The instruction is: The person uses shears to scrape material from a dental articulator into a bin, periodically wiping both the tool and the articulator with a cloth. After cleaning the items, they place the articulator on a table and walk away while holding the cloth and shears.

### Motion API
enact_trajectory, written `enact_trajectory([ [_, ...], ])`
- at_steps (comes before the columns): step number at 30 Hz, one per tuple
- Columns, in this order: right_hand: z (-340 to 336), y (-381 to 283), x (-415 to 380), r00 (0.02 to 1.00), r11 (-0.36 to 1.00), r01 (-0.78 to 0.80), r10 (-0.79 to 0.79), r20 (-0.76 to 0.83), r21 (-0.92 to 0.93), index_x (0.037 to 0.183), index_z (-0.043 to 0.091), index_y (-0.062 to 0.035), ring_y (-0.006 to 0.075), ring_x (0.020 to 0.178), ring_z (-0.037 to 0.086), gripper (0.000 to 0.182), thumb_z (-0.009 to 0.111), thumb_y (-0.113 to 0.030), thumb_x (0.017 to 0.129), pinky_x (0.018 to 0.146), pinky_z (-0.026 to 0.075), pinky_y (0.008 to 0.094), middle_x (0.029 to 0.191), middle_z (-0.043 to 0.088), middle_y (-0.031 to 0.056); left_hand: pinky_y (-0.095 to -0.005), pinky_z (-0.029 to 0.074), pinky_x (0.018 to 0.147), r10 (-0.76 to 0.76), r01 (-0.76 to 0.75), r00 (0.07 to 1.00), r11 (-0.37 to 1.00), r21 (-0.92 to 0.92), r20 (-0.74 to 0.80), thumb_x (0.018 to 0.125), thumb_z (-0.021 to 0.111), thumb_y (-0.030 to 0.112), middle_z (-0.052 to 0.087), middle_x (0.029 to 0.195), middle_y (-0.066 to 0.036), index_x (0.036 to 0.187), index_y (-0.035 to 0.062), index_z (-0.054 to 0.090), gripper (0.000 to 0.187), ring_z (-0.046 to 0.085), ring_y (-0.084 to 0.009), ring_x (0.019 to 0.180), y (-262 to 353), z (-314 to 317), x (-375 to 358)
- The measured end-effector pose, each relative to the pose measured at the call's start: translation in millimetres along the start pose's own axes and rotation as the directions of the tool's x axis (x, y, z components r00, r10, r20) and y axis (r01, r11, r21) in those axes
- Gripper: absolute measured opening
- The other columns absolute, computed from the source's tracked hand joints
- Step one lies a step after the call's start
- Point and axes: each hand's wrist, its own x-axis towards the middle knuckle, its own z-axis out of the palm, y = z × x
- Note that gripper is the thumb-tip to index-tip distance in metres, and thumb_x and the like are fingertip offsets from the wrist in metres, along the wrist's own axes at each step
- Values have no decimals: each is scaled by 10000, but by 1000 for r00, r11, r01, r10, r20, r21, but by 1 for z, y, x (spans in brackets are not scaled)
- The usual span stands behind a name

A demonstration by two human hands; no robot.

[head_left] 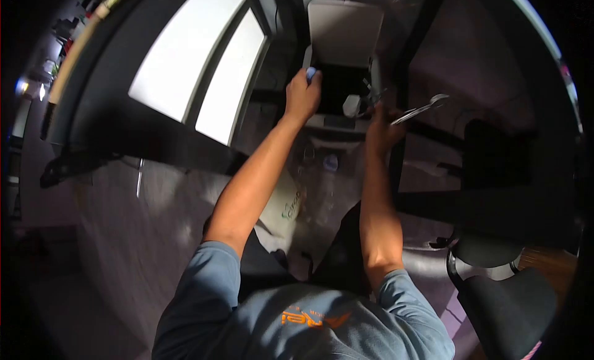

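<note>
My left hand (302, 100) is closed around a small pale-blue rounded thing (311, 73), at the left side of a white bin (365, 130) with a dark inside. Its raised lid (345, 35) stands upright at the back. Over the bin's right front corner, my right hand (383, 132) is closed on a long, thin, shiny metal utensil (421, 109) with a rounded end, pointing right. Thin dark pieces and a small whitish block (351, 106) show at that hand's fingertips; I cannot tell whether it holds these too.
Two bright white panels (232, 75) in a dark frame stand left of the bin. A whitish bag with lettering (281, 208) is on the floor by my legs, near a small round bluish-white thing (330, 162). A black chair (507, 298) stands at the lower right.
</note>
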Motion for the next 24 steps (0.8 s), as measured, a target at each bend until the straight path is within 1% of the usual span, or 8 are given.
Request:
enact_trajectory([
  [3, -4, 1, 5, 1000, 1000, 6, -5, -29, 19, 849, 431, -29, 199, 648, 687, 265, 695, -40, 870, 636, 528, 302, 732, 625, 116, -334, 445, 607, -177, 200, 957, 977, -79, 228, 932, 623, 269, 597, 730, -30, 907, 6, 625, 264, 574, -131, 679, 23, -23, -28],
  [4, -6, 3, 6, 1000, 999, 9, -8, -25, 40, 847, 429, -29, 200, 647, 687, 264, 691, -36, 870, 632, 527, 300, 730, 626, 118, -304, 440, 620, -121, 137, 955, 990, -40, 270, 920, 647, 245, 593, 731, -17, 920, 17, 644, 228, 555, -112, 701, 21, -31, -41],
  [9, -7, -8, -1, 998, 989, -55, 59, -23, 135, 854, 421, -36, 198, 661, 690, 268, 688, -12, 863, 607, 507, 279, 732, 632, 130, -271, 452, 671, -287, 364, 904, 905, -219, 317, 885, 664, 175, 629, 906, -38, 1147, 33, 601, 305, 551, -115, 774, -35, -30, -144],
  [11, -7, -9, -2, 998, 979, -55, 62, -31, 198, 853, 424, -45, 192, 663, 689, 272, 694, -6, 858, 592, 492, 266, 737, 637, 136, -363, 499, 800, -490, 600, 766, 777, -188, 417, 812, 682, 121, 643, 1071, -147, 1217, -16, 547, 448, 624, -228, 957, -79, -8, -184],
  [15, -4, -23, -7, 990, 978, -140, 138, 25, 157, 865, 432, -51, 180, 647, 680, 267, 696, -7, 868, 586, 486, 247, 753, 637, 122, -378, 518, 785, -695, 783, 523, 620, 45, 493, 785, 696, 167, 680, 1002, -170, 1201, 2, 589, 460, 658, -267, 904, -164, 59, -246],
  [18, -3, -32, -14, 986, 985, -155, 150, 67, 78, 870, 434, -54, 169, 634, 669, 264, 694, -17, 880, 587, 489, 240, 754, 627, 104, -390, 532, 788, -643, 693, 572, 711, 119, 509, 792, 708, 216, 706, 983, -171, 1171, 56, 642, 416, 681, -282, 903, -226, 124, -274],
  [21, -3, -38, -26, 991, 992, -115, 111, 79, 59, 866, 430, -57, 154, 621, 654, 267, 694, -23, 887, 578, 492, 242, 750, 616, 93, -394, 536, 837, -737, 833, 454, 551, 55, 501, 809, 709, 270, 719, 998, -161, 1123, 101, 682, 358, 694, -296, 943, -248, 181, -272],
  [24, -5, -44, -34, 987, 993, -119, 117, 106, 6, 866, 430, -65, 136, 607, 627, 274, 700, -16, 881, 553, 456, 242, 754, 612, 87, -412, 534, 859, -746, 765, 600, 641, 66, 290, 833, 706, 336, 714, 1042, -189, 1120, 104, 689, 369, 692, -338, 980, -225, 206, -257],
])
